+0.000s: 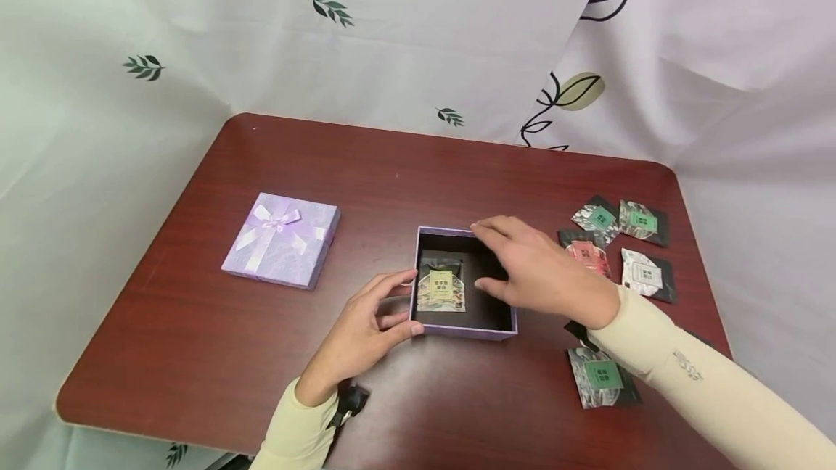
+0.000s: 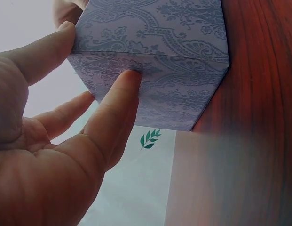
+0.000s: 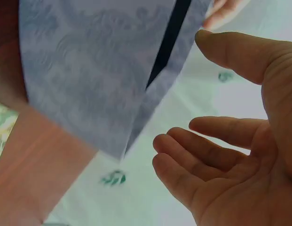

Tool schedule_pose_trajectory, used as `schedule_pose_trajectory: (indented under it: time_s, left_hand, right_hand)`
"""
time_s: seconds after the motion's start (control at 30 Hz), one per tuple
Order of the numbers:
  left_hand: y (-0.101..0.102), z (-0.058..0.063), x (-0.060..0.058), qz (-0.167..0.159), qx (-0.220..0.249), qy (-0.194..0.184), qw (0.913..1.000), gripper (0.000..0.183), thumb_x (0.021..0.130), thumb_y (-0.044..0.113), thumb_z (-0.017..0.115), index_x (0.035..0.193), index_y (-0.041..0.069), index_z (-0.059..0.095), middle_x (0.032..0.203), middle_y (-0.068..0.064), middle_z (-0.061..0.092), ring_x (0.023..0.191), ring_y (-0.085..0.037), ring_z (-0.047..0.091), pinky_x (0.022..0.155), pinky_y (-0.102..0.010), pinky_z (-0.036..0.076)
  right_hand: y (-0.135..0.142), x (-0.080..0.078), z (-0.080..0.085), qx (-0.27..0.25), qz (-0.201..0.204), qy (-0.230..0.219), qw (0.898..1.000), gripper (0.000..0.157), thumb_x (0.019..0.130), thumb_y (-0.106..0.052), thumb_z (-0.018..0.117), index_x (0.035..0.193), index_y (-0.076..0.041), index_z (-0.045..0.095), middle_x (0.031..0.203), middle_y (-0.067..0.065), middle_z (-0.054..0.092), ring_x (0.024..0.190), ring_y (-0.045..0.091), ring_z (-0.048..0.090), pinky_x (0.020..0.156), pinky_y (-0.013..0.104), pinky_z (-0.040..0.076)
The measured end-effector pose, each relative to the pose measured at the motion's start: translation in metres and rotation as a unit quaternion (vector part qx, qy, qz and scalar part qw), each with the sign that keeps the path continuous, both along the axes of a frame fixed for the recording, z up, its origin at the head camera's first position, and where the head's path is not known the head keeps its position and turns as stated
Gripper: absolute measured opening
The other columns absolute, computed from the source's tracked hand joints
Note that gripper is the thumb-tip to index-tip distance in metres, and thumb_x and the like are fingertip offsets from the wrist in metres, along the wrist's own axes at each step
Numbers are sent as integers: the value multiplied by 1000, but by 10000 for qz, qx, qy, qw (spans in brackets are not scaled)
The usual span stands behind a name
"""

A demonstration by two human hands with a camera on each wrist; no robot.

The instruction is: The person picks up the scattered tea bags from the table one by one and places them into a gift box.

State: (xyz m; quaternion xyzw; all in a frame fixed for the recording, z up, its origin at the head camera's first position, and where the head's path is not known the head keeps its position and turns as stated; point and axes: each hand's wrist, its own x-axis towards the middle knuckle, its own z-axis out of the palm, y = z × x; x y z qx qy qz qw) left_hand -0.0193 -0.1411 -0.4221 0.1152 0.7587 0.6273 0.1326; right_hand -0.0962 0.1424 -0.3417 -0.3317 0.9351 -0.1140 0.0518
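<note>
An open purple gift box point(image 1: 470, 332) with a black inside stands on the table. Inside it, on the left, lies a flat black sachet point(image 1: 442, 287) with a yellow label. My left hand point(image 1: 362, 336) touches the box's left side, thumb at the near corner. In the left wrist view, its fairly straight fingers point(image 2: 122, 99) press against the patterned purple wall. Above the box's right part hovers my right hand point(image 1: 525, 263), fingers over the far rim and thumb over the inside. The right wrist view shows this hand's fingers point(image 3: 202, 153) apart and holding nothing.
A purple lid point(image 1: 294, 260) with a ribbon bow lies to the left. On the right lie several sachets, among them a red-labelled one point(image 1: 588, 254), a white-labelled one point(image 1: 645, 274) and a green-labelled one point(image 1: 602, 377) near the right sleeve. White curtains point(image 1: 418, 42) surround the dark red table point(image 1: 196, 354).
</note>
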Motion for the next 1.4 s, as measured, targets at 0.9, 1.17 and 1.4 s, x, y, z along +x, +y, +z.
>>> schedule_pose_trajectory:
  time_s: [0.9, 1.17, 1.4]
  left_hand:
    - [-2, -1, 2, -26, 99, -27, 9999, 77, 86, 9, 88, 154, 11, 52, 151, -19, 54, 134, -40, 62, 100, -28, 62]
    - [-1, -1, 1, -68, 134, -20, 9999, 77, 86, 9, 88, 154, 11, 52, 150, -21, 53, 134, -41, 61, 100, -28, 62]
    - [0, -1, -1, -77, 119, 5, 9999, 76, 86, 9, 88, 153, 15, 53, 150, -20, 54, 133, -40, 62, 100, -28, 62]
  right_hand:
    - [70, 3, -77, -688, -2232, -109, 9723, 88, 80, -37, 90, 146, 9, 55, 141, 28, 59, 131, 47, 55, 106, 70, 49]
    - [71, 5, -100, -643, -2535, 32, 9652, 92, 78, -41, 90, 143, 14, 55, 140, 33, 57, 131, 53, 50, 114, 65, 40]
    - [74, 5, -106, -642, -2526, 204, 9652, 89, 77, -38, 92, 139, 15, 57, 136, 35, 59, 130, 50, 50, 117, 63, 36]
